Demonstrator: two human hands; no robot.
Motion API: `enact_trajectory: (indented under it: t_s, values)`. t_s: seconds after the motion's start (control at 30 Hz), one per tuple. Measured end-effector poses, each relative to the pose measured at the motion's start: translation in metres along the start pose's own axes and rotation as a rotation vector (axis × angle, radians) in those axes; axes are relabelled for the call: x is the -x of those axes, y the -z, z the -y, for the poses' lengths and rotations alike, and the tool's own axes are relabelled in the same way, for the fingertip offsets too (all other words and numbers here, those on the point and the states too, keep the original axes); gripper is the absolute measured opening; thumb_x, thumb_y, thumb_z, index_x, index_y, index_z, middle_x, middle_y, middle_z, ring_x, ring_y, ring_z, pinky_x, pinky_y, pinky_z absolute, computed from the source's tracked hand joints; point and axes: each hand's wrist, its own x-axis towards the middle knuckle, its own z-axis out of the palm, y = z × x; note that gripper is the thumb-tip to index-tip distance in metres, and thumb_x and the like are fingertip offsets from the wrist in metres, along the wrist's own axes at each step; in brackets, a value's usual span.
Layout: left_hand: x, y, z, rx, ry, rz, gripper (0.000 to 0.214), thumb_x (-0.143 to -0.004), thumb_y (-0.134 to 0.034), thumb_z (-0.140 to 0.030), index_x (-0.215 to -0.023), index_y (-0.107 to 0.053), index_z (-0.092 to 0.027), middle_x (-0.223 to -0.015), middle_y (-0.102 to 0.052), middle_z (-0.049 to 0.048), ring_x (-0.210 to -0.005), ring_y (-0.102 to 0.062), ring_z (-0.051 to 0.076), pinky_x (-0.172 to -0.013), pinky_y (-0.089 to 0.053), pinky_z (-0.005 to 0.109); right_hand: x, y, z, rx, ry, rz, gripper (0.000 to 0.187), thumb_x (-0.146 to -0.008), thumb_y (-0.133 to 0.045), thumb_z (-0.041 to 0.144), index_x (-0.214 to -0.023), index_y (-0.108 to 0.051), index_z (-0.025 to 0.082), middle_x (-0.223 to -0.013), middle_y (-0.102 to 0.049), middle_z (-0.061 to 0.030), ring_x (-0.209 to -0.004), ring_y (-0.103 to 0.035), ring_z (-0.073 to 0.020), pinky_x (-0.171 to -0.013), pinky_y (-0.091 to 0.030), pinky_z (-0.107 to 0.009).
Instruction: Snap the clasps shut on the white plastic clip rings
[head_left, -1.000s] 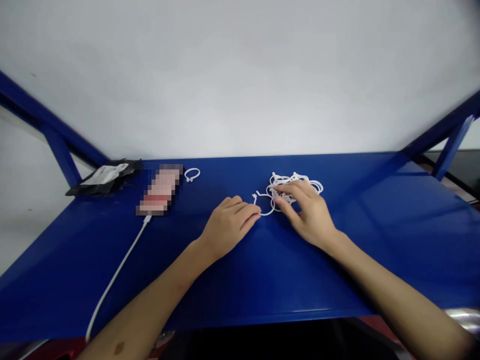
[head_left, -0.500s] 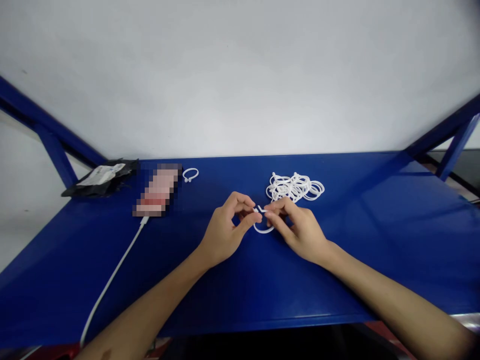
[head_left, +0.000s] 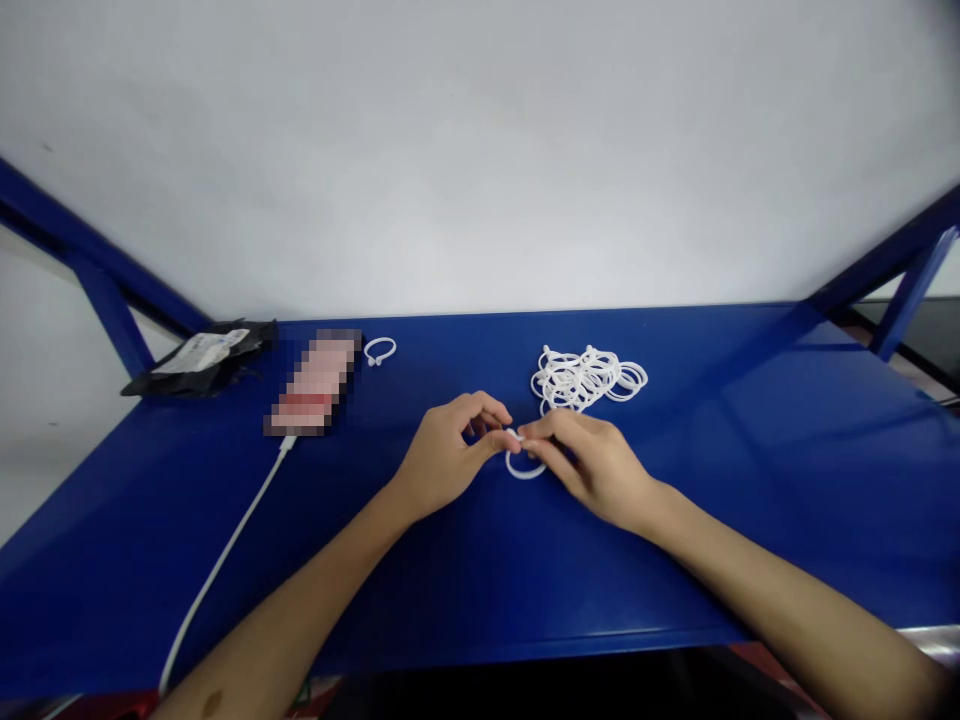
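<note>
A white plastic ring (head_left: 523, 468) is pinched between both my hands above the middle of the blue table (head_left: 480, 560). My left hand (head_left: 450, 455) grips its left end with thumb and fingers closed. My right hand (head_left: 592, 462) pinches its right end, and the two ends meet between my fingertips. Just behind my right hand lies a heap of several white rings (head_left: 586, 378). One closed white ring (head_left: 379, 350) rests alone at the back left.
A phone (head_left: 311, 392) lies at the back left with a white cable (head_left: 225, 560) running to the front edge. A black packet with a white label (head_left: 199, 355) sits at the far left corner. Blue frame struts rise at both sides before a white wall.
My right hand left the heap of rings. Both hands drew one ring toward me and brought its two open ends together between the fingertips.
</note>
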Motion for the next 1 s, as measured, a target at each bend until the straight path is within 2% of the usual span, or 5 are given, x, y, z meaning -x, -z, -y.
enact_trajectory:
  t_s: [0.2,0.3,0.63,0.83,1.0]
  values:
    - [-0.018,0.03,0.035,-0.794,0.056,-0.234,0.031,-0.097,-0.053,-0.028,-0.122,-0.065,-0.013,-0.122,-0.066,0.0153,-0.116,-0.054,0.034,-0.098,-0.045,0.049,-0.011,0.031,-0.036,0.403,-0.161,-0.404,0.014,-0.098,-0.057,0.027,-0.097,-0.067,0.019,-0.089,-0.07,-0.0066,-0.073,-0.063,-0.0174,-0.07,-0.051,-0.032]
    - [-0.022,0.045,0.057,-0.993,0.198,-0.278,0.045,-0.094,-0.048,-0.018,-0.137,-0.057,-0.008,-0.14,-0.056,0.0198,-0.124,-0.047,0.04,-0.098,-0.042,0.052,-0.011,0.044,-0.059,0.507,-0.261,-0.421,0.018,-0.096,-0.055,0.026,-0.096,-0.071,0.018,-0.091,-0.069,-0.0088,-0.076,-0.06,-0.0207,-0.074,-0.049,-0.036]
    - [-0.022,0.051,0.065,-1.007,0.159,-0.144,0.024,-0.095,-0.049,-0.017,-0.11,-0.068,-0.016,-0.104,-0.071,0.0141,-0.103,-0.054,0.037,-0.084,-0.041,0.049,-0.007,0.042,-0.072,0.679,-0.258,-0.443,0.023,-0.095,-0.057,0.031,-0.101,-0.075,0.019,-0.096,-0.062,-0.0121,-0.094,-0.05,-0.0294,-0.083,-0.048,-0.047]
    - [-0.014,0.024,0.03,-0.737,-0.389,-0.151,0.019,-0.099,-0.051,-0.015,-0.107,-0.068,-0.017,-0.096,-0.072,0.0065,-0.088,-0.056,0.023,-0.083,-0.047,0.038,-0.01,0.03,-0.033,0.597,-0.103,-0.441,0.017,-0.097,-0.059,0.028,-0.106,-0.072,0.021,-0.1,-0.065,-0.011,-0.097,-0.055,-0.0284,-0.085,-0.05,-0.048]
    - [0.005,0.0,-0.003,-0.527,-0.731,-0.134,0.014,-0.1,-0.054,-0.014,-0.101,-0.067,-0.018,-0.097,-0.073,0.0024,-0.086,-0.056,0.017,-0.081,-0.049,0.032,-0.004,0.008,-0.006,0.211,-0.002,-0.148,0.027,-0.1,-0.057,0.028,-0.126,-0.061,0.021,-0.108,-0.071,-0.0088,-0.1,-0.065,-0.0231,-0.088,-0.055,-0.041]
